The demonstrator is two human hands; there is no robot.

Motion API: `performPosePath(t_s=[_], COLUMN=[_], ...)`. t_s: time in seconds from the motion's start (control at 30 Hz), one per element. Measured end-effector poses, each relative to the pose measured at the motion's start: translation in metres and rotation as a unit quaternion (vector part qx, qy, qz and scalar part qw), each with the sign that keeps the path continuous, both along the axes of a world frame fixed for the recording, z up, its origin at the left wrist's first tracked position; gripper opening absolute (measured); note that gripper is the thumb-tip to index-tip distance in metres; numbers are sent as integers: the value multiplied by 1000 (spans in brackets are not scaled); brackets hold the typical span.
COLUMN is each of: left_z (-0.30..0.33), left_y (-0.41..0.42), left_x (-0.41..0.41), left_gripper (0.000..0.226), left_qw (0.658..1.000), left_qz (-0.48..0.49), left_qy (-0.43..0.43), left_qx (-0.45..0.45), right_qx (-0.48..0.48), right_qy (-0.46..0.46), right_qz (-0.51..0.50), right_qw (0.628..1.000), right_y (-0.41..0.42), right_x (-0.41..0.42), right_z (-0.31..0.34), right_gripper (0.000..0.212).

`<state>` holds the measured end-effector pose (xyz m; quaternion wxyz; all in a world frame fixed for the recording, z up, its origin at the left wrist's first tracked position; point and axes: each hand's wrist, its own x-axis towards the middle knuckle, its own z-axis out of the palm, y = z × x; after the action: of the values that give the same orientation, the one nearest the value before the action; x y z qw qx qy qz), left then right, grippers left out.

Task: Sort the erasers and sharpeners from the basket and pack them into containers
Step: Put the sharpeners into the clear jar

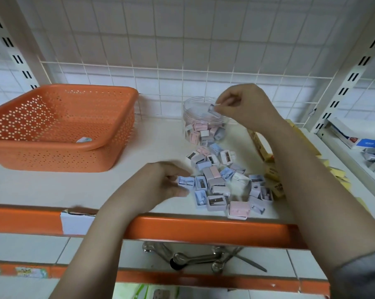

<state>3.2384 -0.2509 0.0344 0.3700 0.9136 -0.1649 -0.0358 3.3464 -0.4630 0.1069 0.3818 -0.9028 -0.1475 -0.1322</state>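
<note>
A pile of small pastel sharpeners [223,184] lies on the white shelf. Behind it stands a clear round jar [200,124], partly filled with sharpeners. My right hand [247,106] pinches one sharpener [213,110] over the jar's mouth. My left hand [160,182] pinches a blue sharpener [186,182] at the pile's left edge. An orange perforated basket [59,126] stands at the left with one small object [84,139] left inside. Yellow boxed erasers [275,178] lie to the right of the pile, partly hidden by my right forearm.
The shelf has an orange front edge [203,229] and a white wire grid [182,72] behind. Metal spoons [195,257] lie on the lower shelf. Boxed goods [354,143] sit on the neighbouring shelf at the right.
</note>
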Motion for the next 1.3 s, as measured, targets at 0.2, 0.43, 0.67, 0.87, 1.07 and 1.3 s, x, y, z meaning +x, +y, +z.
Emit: performPosePath(t_s=[0.2, 0.43, 0.67, 0.87, 1.07, 1.3], left_z=[-4, 19, 65, 62, 58, 49], left_y=[0, 6, -23, -53, -55, -41], left_x=[-1, 18, 89, 141, 143, 73], left_gripper=[32, 33, 33, 35, 32, 20], left_qw=[998, 989, 978, 986, 984, 980], left_qz=[6, 64, 91, 62, 70, 82], left_qy=[-48, -116, -181, -126, -130, -182], left_qx=[42, 66, 56, 90, 98, 5], right_qx=[-67, -11, -145, -176, -225, -158], right_qy=[24, -1, 218, 263, 251, 191], right_qz=[-91, -95, 0, -37, -21, -42], right_qw=[993, 995, 965, 948, 941, 968], right_y=[24, 5, -35, -38, -35, -40], right_x=[43, 20, -80, -113, -116, -98], right_z=[-15, -15, -1, -9, -23, -5], right_gripper=[11, 8, 20, 37, 29, 5])
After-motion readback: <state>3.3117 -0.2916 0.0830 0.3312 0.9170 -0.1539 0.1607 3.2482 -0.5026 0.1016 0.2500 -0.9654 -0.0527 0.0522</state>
